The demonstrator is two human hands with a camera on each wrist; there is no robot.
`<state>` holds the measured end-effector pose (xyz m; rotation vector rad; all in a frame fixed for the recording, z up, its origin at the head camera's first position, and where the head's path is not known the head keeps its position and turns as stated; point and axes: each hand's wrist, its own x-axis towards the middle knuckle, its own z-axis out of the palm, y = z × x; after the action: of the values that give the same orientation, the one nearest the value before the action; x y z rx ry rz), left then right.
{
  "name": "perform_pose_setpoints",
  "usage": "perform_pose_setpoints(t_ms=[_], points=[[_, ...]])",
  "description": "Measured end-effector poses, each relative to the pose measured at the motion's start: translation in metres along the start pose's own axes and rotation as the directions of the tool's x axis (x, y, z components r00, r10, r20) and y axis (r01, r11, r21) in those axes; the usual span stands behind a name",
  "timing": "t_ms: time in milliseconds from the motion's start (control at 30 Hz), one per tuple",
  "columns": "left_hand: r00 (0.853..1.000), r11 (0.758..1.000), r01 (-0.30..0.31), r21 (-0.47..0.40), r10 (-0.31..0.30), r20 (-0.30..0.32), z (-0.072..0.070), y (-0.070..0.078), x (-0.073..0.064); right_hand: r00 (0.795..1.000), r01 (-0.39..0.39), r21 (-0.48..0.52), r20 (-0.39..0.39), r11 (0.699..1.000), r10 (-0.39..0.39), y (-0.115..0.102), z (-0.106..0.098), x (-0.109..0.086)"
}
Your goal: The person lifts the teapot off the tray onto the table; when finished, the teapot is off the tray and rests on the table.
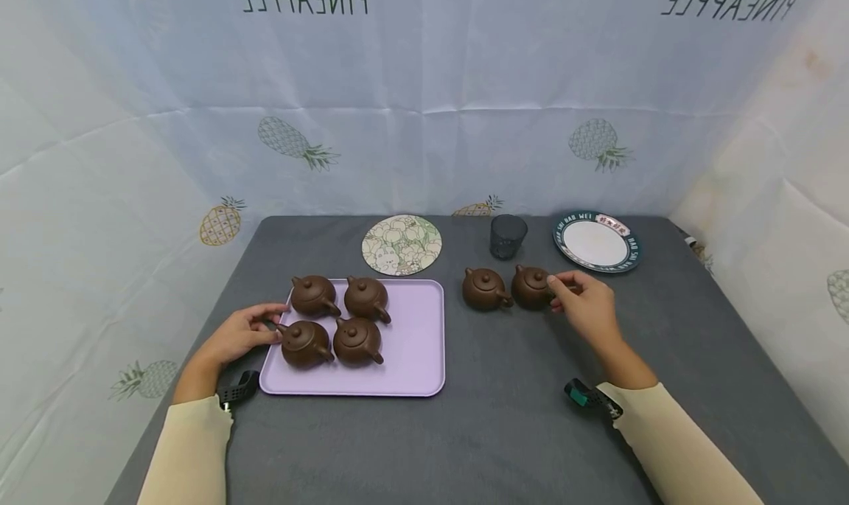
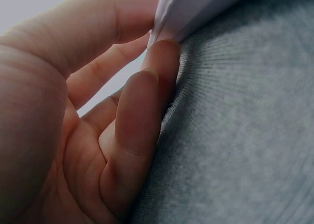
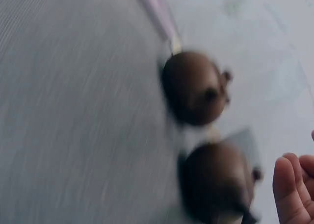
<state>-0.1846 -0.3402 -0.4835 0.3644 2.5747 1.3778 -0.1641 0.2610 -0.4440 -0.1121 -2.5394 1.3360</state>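
Note:
My left hand is at the left edge of a lilac tray, and its thumb and fingers pinch the rim in the left wrist view. Two rows of brown teapots stand on this tray, such as the front-left teapot close by my fingertips. Off the tray, a brown teapot stands beside another teapot. My right hand is at the right side of that second teapot, overlapping it in the head view. In the blurred right wrist view, my fingertips show a gap from the teapot.
Behind the teapots stand a dark glass cup and a white plate with a dark green rim. A round patterned mat lies behind the tray. The grey tabletop meets a pineapple-print cloth at the back.

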Motion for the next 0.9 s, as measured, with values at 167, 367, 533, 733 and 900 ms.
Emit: perform_pose_setpoints(t_ms=[167, 367, 533, 733, 900], points=[[1.0, 1.0, -0.008, -0.008, 0.008, 0.011, 0.0, 0.0, -0.001, 0.995, 0.08, 0.099, 0.055, 0.992, -0.086, -0.029, 0.026, 0.0], [1.0, 1.0, 0.001, 0.002, -0.001, 0.003, -0.001, 0.002, -0.002, 0.981, 0.083, 0.219, 0.152, 0.972, -0.118, -0.057, 0.069, -0.004], [1.0, 1.0, 0.009, 0.012, -0.009, -0.006, -0.001, 0.003, -0.001, 0.969, 0.084, 0.288, 0.198, 0.954, -0.145, -0.078, 0.107, -0.006], [1.0, 1.0, 0.002, -0.006, -0.002, 0.001, 0.0, 0.001, 0.0, 0.949, 0.073, 0.352, 0.264, 0.933, -0.174, -0.097, 0.148, -0.013], [1.0, 1.0, -0.004, -0.012, 0.004, 0.0, 0.0, 0.0, -0.001, 0.93, 0.046, 0.346, 0.328, 0.937, -0.167, -0.104, 0.175, -0.015]])
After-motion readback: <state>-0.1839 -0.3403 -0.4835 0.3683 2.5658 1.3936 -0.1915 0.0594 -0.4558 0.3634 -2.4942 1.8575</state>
